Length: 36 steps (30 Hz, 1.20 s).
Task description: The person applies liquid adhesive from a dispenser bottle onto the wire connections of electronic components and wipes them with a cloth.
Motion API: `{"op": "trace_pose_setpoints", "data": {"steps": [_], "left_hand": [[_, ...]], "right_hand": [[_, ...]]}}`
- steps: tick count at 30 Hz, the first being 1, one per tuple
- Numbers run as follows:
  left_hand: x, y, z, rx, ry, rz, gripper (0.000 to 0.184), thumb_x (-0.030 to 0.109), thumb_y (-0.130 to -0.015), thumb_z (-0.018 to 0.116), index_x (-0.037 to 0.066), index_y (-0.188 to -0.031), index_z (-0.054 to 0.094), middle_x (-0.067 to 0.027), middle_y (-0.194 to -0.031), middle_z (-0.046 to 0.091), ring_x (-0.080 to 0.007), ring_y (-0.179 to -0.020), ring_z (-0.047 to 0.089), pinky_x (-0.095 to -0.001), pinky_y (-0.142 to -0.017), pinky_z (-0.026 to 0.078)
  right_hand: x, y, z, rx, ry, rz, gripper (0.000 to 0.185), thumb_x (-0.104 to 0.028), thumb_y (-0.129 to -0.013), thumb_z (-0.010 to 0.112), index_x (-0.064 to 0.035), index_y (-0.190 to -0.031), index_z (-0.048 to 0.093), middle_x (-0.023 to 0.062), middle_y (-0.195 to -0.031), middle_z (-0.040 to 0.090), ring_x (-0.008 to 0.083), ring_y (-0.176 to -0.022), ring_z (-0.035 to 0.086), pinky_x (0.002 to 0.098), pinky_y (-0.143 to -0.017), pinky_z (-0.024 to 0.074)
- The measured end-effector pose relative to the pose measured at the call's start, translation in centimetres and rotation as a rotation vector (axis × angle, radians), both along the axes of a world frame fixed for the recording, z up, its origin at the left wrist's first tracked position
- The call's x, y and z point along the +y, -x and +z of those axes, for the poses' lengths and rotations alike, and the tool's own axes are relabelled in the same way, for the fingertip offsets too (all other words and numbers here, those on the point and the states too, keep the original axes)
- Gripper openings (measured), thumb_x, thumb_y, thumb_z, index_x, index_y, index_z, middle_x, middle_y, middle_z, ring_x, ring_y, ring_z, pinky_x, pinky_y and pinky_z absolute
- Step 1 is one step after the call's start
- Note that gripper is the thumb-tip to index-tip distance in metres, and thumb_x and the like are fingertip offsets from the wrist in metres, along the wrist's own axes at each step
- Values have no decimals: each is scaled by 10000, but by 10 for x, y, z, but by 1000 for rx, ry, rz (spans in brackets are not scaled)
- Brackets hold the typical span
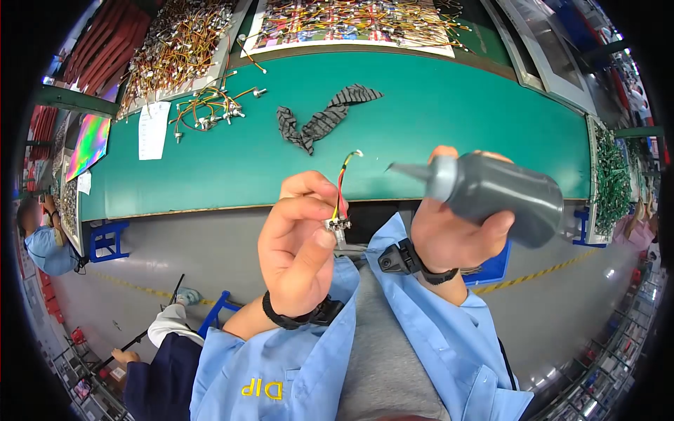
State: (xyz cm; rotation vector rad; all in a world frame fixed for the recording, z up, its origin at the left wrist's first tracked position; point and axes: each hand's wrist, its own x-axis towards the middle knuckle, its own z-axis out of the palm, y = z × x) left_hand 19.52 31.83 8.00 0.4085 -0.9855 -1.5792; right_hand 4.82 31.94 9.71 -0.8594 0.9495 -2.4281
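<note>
My left hand (298, 242) pinches a small metal component (338, 226) between thumb and fingers. Red, yellow and black wires (342, 186) rise from it to a small white connector (359, 153). To the right, my right hand (456, 231) is wrapped round a dark squeeze bottle (509, 196) with a grey collar. The bottle lies nearly sideways, its narrow nozzle (408, 170) pointing left toward the wires but apart from them. Both hands are above the near edge of the green table (435, 105).
A striped grey cloth (326, 119) lies beyond my hands. Wired components (210, 112) are near a paper slip (152, 131) at left. More fill the trays (175, 49) behind. Green parts (609, 182) stand right. Other people (48, 238) are at left.
</note>
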Motion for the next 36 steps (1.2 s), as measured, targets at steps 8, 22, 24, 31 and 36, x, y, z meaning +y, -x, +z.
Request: {"op": "trace_pose_setpoints", "data": {"steps": [8, 22, 24, 31, 36], "left_hand": [[-1, -1, 2, 144, -178, -78, 174, 19, -861, 570, 15, -1035, 576, -135, -1163, 475, -208, -974, 510, -350, -837, 421], [-153, 22, 101, -1145, 844, 88, 133, 39, -857, 600, 14, -983, 634, -86, -973, 643, -201, -919, 590, -296, -787, 442], [-193, 56, 98, -1160, 1064, 46, 132, 50, -855, 599, 26, -978, 637, -88, -968, 648, -231, -910, 594, -318, -795, 451], [-313, 179, 50, -1245, 1596, -203, 143, 33, -846, 582, 42, -983, 621, -96, -947, 626, -294, -929, 573, -386, -811, 459], [-384, 236, 15, -1278, 1773, -322, 158, 24, -842, 575, 49, -993, 616, -100, -955, 619, -300, -957, 572, -407, -816, 460]], "right_hand": [[-9, 47, -21, -885, 94, 606, 571, -523, -918, 517, 44, -991, 542, 25, -645, 428, 116, -441, 318, 324, -741, 420], [-8, 81, -91, -1252, 41, 624, 571, -557, -906, 518, 9, -837, 550, 3, -531, 353, 113, -378, 247, 288, -694, 397], [-6, 90, -91, -1238, 46, 607, 572, -559, -907, 512, 7, -834, 556, 4, -526, 350, 113, -379, 247, 289, -688, 395], [12, 133, -87, -1017, 100, 407, 586, -577, -917, 467, -9, -905, 610, 6, -512, 369, 109, -394, 259, 299, -656, 377], [23, 159, -86, -992, 143, 285, 591, -578, -921, 458, -7, -933, 612, 7, -516, 383, 109, -401, 267, 297, -652, 374]]}}
